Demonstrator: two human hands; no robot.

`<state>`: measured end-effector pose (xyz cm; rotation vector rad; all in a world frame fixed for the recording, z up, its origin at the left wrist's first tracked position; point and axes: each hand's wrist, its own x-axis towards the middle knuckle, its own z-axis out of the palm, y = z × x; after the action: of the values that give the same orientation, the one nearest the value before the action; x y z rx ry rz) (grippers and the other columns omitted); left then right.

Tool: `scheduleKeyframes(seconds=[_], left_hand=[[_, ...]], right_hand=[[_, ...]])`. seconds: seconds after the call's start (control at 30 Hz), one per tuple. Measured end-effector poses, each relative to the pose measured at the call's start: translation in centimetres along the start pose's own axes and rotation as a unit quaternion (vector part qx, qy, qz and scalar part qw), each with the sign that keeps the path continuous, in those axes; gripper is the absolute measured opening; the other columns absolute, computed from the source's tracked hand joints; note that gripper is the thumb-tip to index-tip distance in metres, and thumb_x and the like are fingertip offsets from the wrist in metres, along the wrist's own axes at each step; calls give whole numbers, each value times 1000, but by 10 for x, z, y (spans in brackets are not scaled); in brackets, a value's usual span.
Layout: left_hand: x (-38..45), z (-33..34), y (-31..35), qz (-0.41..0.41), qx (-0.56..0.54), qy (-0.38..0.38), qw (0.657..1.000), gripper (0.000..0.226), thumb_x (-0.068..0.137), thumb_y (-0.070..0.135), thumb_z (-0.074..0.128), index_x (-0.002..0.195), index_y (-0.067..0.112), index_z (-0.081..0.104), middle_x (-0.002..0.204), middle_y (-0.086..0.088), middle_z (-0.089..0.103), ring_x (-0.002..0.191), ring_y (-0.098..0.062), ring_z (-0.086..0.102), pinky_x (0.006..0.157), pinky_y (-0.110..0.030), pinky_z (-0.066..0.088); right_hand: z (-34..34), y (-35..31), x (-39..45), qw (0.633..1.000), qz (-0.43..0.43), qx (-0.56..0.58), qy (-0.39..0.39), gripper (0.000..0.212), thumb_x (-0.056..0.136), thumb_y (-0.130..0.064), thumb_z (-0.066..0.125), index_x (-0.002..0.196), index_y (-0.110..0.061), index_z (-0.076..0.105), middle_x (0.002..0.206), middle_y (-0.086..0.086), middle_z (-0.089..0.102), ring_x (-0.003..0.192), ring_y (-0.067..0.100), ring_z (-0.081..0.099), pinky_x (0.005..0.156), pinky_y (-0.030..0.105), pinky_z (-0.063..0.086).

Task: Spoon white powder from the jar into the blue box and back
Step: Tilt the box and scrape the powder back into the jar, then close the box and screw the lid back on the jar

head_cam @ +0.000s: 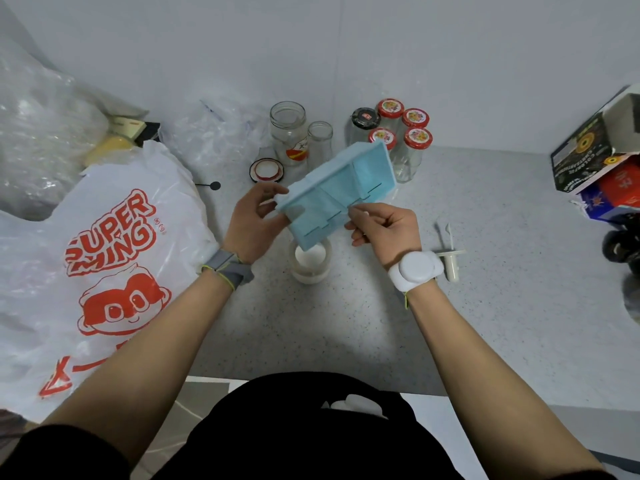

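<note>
Two bare hands hold a blue box (341, 190) tilted in the air above a speckled grey counter (485, 271). The left hand (254, 225) grips the box's near-left corner, thumb on top and fingers curled beneath. The right hand (384, 230) pinches the near long edge between thumb and fingertips. Whether it also holds a spoon cannot be told.

The box is a long, shallow tray split into compartments. Its long axis runs from near-left to far-right, with the far-right end raised and the near-left corner dipping lowest. Its open face is turned toward the camera.

Directly under that low corner stands the jar (310, 263), open-mouthed, with white powder (310, 259) inside. The corner overlaps the jar's far rim in this view; whether it touches is unclear. This looks like the return step, tipping powder back into the jar, so the corner's line above the mouth is what matters. The left hand is nearer the jar.

A small white spoon (445, 233) and a white plastic piece (450, 263) lie right of the jar. Empty glass jars (301, 133) stand far behind. A printed plastic bag (114, 258) lies at left.
</note>
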<state>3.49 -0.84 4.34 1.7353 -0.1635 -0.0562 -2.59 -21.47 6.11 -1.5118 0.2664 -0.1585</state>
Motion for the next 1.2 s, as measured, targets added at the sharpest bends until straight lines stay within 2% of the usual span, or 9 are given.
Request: scheduleKeyframes(seconds=[0.1,0.2,0.3,0.37,0.6,0.73,0.87,1.07,1.2], left_hand=[[8,-1,2,-48,-31,-23,998,17,87,10,69,101,17,63,100,-2,67,85,-8,69,74,-36,60],[15,2,13,-89,-68,-32,993,9,90,18,66,99,19,65,94,-3,70,84,-11,70,70,-34,60],[27,7,24,-115,-74,-59,989,16,89,27,65,102,18,66,98,-6,71,89,-19,71,68,-34,60],[35,13,31,-126,-71,-81,986,25,88,32,65,106,15,68,101,-9,72,92,-24,71,67,-35,60],[47,31,43,-159,-84,-104,978,26,90,36,61,102,14,69,102,-13,71,86,-27,71,64,-36,60],[50,47,48,-165,-71,-112,977,31,87,40,64,102,14,70,99,-11,72,88,-27,71,67,-38,60],[52,68,55,-166,-48,-111,979,38,85,44,67,106,13,71,101,-11,72,91,-28,71,75,-45,60],[49,91,67,-172,-65,-112,977,38,88,44,64,108,12,69,100,-12,73,90,-30,71,75,-44,60],[52,91,71,-172,-73,-118,975,34,89,44,62,104,14,69,100,-12,72,90,-30,70,73,-41,60]], right_hand=[[-2,-5,-1,999,-18,-30,3,10,85,-4,65,92,0,71,70,13,69,53,16,58,56,27,54],[-4,-17,-1,995,-48,-86,11,10,85,-7,67,92,-3,72,72,13,71,53,13,59,58,28,56],[-8,-34,5,980,-90,-176,5,9,85,-11,67,90,-7,73,72,8,72,53,11,60,58,24,56],[-13,-47,9,976,-100,-193,7,9,86,-12,66,89,-7,73,71,6,72,51,9,59,54,21,53],[-43,-65,16,992,-31,-60,107,12,87,-10,63,81,-3,71,66,13,69,49,22,50,42,25,44],[-54,-75,18,992,-2,-36,120,12,88,-6,61,82,-1,70,68,13,69,48,21,52,40,24,44],[-49,-86,18,994,21,-52,91,14,90,-8,58,86,-2,70,71,9,70,46,14,56,40,23,45],[-43,-92,18,983,69,-167,27,19,94,-18,54,88,-7,69,80,7,72,49,13,59,43,23,50],[-56,-93,20,972,53,-230,15,18,92,-21,55,91,-9,68,72,5,73,39,6,51,45,25,50]])
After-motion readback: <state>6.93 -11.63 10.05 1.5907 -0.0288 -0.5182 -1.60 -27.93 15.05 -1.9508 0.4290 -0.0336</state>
